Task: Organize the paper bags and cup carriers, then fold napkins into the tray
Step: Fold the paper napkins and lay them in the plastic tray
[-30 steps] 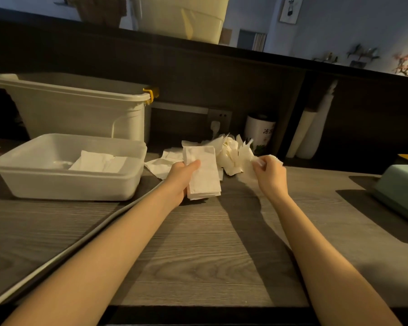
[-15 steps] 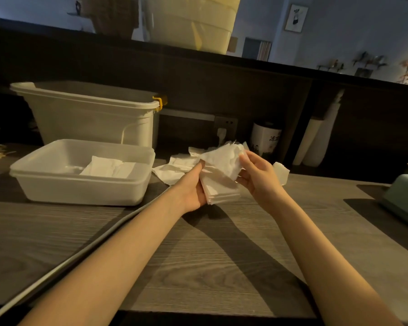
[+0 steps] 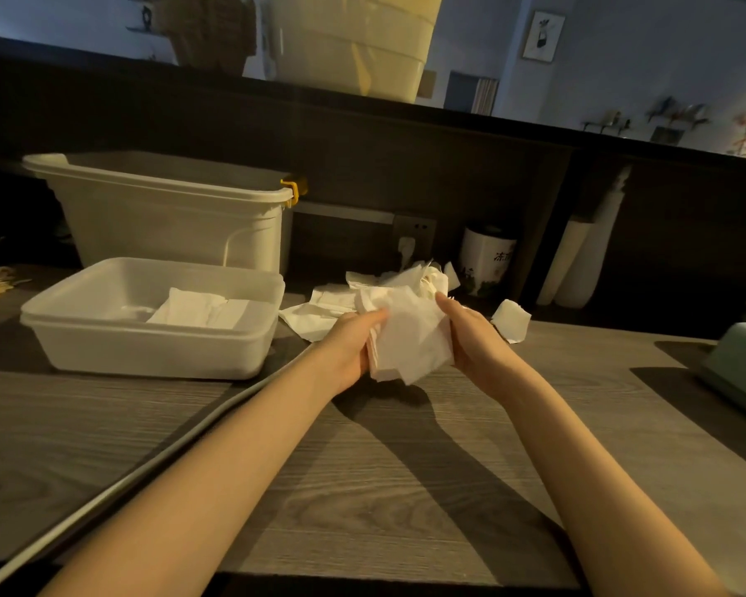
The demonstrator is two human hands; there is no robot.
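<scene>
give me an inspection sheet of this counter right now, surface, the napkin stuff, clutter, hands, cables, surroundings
Surface: grey wood-grain counter, dimly lit.
Job's things: white tray holding folded napkins; loose napkin pile behind the hands; napkin stack held.
Clutter: large white bin, printed cup, green box, stray napkin.
Grippers: left hand and right hand both grip the stack.
Cables: grey cable across the counter; plug in wall outlet.
Surroundings: dark back panel, shelf above.

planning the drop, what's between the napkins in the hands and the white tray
In the head view, a few loose napkins lie on the counter between the held napkins and the tray, with nothing else there.
</scene>
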